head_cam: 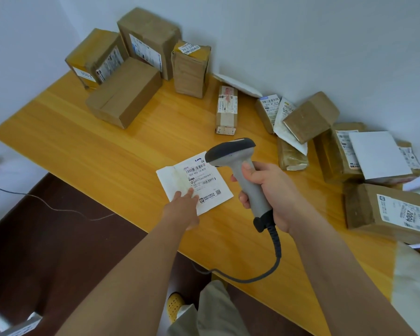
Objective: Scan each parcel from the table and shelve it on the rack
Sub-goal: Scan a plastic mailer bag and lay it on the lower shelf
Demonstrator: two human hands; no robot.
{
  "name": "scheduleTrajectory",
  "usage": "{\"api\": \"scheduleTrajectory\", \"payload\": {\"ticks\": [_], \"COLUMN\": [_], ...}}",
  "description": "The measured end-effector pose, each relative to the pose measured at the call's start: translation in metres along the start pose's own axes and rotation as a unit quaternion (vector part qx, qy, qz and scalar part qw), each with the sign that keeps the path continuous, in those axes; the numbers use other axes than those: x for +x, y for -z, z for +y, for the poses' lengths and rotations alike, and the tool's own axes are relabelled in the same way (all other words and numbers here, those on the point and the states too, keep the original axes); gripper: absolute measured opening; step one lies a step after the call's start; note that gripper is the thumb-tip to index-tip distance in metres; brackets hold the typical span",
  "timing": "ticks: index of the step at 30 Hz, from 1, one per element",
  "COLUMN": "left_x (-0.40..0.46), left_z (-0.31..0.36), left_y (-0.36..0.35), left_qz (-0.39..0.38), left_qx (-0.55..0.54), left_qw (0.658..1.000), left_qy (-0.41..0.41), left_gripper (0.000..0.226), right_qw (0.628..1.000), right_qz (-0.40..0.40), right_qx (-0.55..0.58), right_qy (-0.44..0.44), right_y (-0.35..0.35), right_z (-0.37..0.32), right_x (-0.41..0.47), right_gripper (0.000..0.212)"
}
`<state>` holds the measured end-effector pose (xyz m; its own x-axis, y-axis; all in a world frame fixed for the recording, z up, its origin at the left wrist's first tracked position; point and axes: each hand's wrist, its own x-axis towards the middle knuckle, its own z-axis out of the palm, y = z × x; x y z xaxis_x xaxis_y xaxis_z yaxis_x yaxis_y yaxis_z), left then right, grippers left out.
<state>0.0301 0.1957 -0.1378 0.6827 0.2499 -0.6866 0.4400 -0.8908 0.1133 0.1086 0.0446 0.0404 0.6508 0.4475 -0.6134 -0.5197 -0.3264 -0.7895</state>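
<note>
The right hand [264, 190] grips the grey scanner [238, 166], its head over the white flat parcel [194, 185] lying near the wooden surface's [95, 146] front edge. The left hand's [182, 207] straight fingers [188, 193] press on the parcel's near edge.

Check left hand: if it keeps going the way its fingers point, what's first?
The left hand already lies on the white mailer; straight on, probably the scanner head, though height is unclear.
</note>
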Motion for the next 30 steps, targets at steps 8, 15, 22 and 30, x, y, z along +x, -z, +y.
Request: {"api": "scheduleTrajectory", "payload": {"ticks": [8, 15, 22, 30], "left_x": [0.0, -0.006, -0.009, -0.106], "left_z": [-0.004, -0.013, -0.047, -0.167], "left_y": [0.003, -0.016, -0.021, -0.045], "left_qz": [0.031, 0.163, 0.137, 0.26], "left_qx": [-0.051, -0.331, -0.532, -0.778], "left_qw": [0.998, 0.89, 0.795, 0.499], "left_qy": [-0.005, 0.267, 0.258, 0.279], "left_gripper": [0.055, 0.087, 0.024, 0.034], "right_qw": [1.0, 1.0, 0.998, 0.982], "right_qz": [0.003, 0.01, -0.033, -0.151], "right_qx": [0.018, -0.005, -0.056, -0.11], "right_qy": [0.018, 0.001, -0.018, 0.03], "right_y": [0.003, 0.007, -0.027, -0.146], "right_z": [-0.004, 0.017, 0.023, 0.019], "right_x": [-0.008, 0.008, 0.043, 0.022], "right_gripper": [0.023, 0.025, 0.02, 0.017]}}
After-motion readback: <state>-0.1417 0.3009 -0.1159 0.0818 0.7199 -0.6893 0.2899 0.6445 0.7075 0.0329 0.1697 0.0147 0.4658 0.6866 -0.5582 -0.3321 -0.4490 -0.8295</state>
